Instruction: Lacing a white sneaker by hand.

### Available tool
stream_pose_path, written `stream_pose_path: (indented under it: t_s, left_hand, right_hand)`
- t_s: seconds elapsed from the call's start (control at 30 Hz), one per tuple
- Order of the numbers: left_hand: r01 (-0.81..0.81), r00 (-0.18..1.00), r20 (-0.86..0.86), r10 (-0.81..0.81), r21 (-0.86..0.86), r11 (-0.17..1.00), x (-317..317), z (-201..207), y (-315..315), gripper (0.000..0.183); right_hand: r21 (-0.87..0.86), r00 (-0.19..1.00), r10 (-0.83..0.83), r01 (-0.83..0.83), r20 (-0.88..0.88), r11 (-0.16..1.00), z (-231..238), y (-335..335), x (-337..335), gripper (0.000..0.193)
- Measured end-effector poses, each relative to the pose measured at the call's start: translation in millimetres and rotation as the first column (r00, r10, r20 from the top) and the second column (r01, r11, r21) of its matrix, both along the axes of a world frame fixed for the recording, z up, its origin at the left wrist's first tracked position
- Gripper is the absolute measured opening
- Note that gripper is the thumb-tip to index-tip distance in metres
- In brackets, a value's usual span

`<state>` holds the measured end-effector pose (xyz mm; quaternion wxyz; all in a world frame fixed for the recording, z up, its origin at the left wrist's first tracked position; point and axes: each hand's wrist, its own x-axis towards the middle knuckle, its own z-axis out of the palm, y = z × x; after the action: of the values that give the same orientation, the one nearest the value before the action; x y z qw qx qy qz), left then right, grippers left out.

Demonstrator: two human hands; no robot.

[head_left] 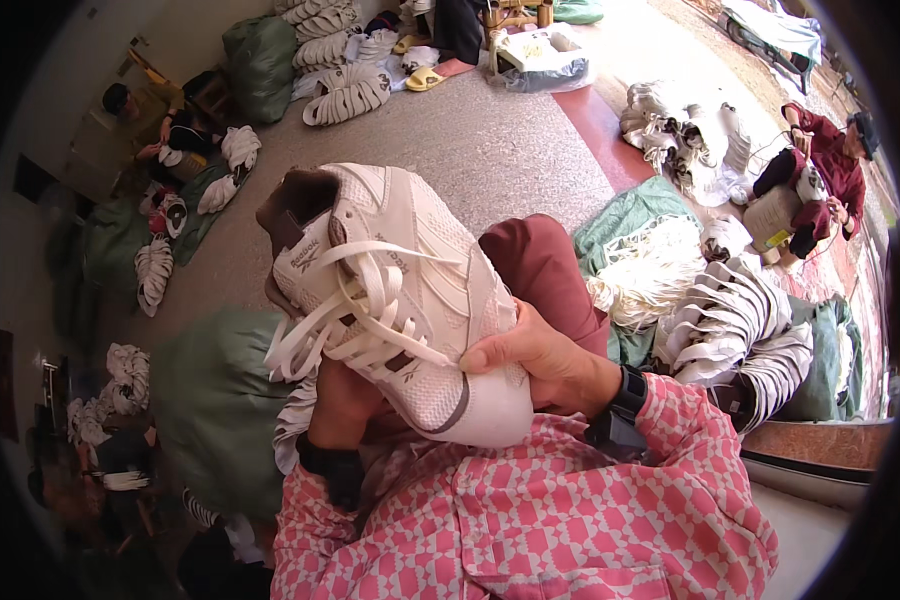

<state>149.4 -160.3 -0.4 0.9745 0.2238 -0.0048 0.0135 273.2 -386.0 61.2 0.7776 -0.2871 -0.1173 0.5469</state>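
A cream-white sneaker (425, 270) with mesh panels is held tilted in front of my chest, its toe toward me and its dark-lined opening pointing away to the upper left. White laces (370, 305) run through its eyelets, with loose loops hanging over the left side. My right hand (555, 360) grips the toe end, the thumb pressed on the upper near the toe cap and the other fingers mostly behind the shoe. Below the laces, my left hand (345, 400) holds the shoe from its underside; its fingers are hidden behind it.
Beside my right knee, a green sack (630, 215) bears a heap of white laces (655, 270). Stacked white shoe uppers (725, 315) lie nearby. A large green sack (220, 410) stands at my left. People sit working at the far right (830, 170) and far left (150, 120).
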Motion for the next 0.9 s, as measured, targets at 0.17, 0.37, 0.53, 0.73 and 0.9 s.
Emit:
stream_pose_path:
  t_s: [0.17, 0.37, 0.53, 0.73, 0.9]
  left_hand:
    - [0.012, 0.962, -0.180, 0.207, 0.781, 0.624, 26, 35, -11, 0.044]
    - [-0.039, 0.903, 0.343, 0.259, 0.665, -0.746, 13, 6, 28, 0.041]
    - [-0.046, 0.889, 0.363, 0.281, 0.680, -0.731, 15, -21, 41, 0.038]
    - [-0.021, 0.906, 0.304, 0.295, 0.726, -0.687, 29, -13, 40, 0.030]
    - [0.046, 0.916, 0.227, 0.332, 0.760, -0.648, 34, -8, 42, 0.027]
  right_hand:
    - [0.076, 0.979, -0.199, 0.202, -0.047, 0.976, 29, -27, 53, 0.058]
    - [-0.089, 0.814, -0.554, 0.574, 0.176, 0.814, 7, -96, 157, 0.037]
    - [-0.312, 0.752, -0.578, 0.658, 0.317, 0.685, -52, -123, 215, 0.038]
    - [-0.545, 0.813, -0.563, 0.542, 0.149, 0.639, -166, -116, 259, 0.030]
    - [-0.561, 0.810, -0.561, 0.549, 0.172, 0.620, -221, -89, 298, 0.025]
